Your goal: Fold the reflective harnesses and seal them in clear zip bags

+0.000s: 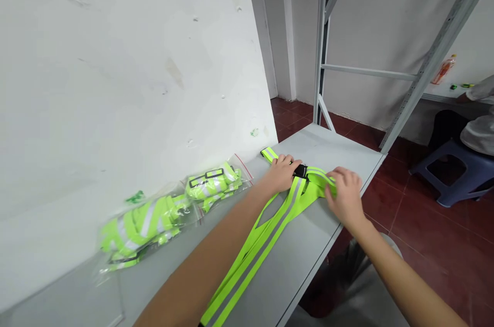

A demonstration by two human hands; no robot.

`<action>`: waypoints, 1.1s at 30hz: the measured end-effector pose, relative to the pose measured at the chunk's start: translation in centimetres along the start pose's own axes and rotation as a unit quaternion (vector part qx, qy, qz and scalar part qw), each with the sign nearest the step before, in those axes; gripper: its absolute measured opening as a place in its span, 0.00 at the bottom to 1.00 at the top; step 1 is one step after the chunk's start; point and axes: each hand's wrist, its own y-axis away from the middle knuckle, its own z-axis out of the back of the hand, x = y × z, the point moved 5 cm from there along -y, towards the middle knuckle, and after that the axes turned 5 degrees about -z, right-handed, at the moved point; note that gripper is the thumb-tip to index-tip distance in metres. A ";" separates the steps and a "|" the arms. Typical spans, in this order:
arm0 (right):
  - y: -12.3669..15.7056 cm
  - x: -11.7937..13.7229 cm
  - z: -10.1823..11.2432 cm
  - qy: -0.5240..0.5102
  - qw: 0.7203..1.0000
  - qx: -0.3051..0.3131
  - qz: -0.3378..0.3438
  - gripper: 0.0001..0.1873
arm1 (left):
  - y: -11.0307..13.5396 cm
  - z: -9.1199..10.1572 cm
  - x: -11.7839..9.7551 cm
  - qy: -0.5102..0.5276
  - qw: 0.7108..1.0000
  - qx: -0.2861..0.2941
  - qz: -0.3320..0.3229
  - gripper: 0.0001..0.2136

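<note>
left hand [281, 174]: narrow, fingers curled over the neon yellow-green reflective safety vest [266, 255], just beside its black plastic buckle [300, 171]
right hand [345, 196]: narrow, pinching a looped band of the vest near the buckle
vest position: lying on the light grey bench [309, 144], straps running toward the person
beside vest: two clear plastic bags [214, 185] of folded neon vests, against the white wall [116, 85]
beyond bench: grey steel shelf rack [440, 54], blue plastic stool [447, 173], co-worker's white sleeve [480, 134]
writing: orange bottle [443, 70] label, too small to read
</note>
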 end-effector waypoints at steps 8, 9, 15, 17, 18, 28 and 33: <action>2.7 3.2 -4.7 0.022 0.973 0.215 0.078 0.28 | 0.6 -2.2 -0.2 -0.002 0.996 -0.012 0.088 0.11; 2.8 3.0 -5.0 0.031 0.969 0.232 0.076 0.29 | 0.5 -2.2 0.0 0.002 0.995 -0.015 0.095 0.11; 1.8 2.6 -5.0 0.080 0.954 0.288 0.035 0.36 | -0.1 -0.6 1.1 0.037 0.996 -0.022 0.080 0.13; 1.2 2.7 -5.0 0.098 0.951 0.293 0.022 0.35 | 0.0 -0.2 1.0 0.043 0.996 -0.032 0.068 0.14; 1.0 2.6 -5.0 0.105 0.950 0.293 0.014 0.35 | 0.1 -0.1 0.8 0.045 0.996 -0.036 0.065 0.15; 1.0 -0.1 -4.6 0.077 0.959 0.269 -0.035 0.33 | 0.9 -3.0 -0.3 0.076 0.993 -0.038 0.081 0.21; 1.0 0.5 -4.8 0.064 0.960 0.273 0.017 0.27 | 0.7 -3.1 0.2 0.086 0.991 -0.032 0.094 0.21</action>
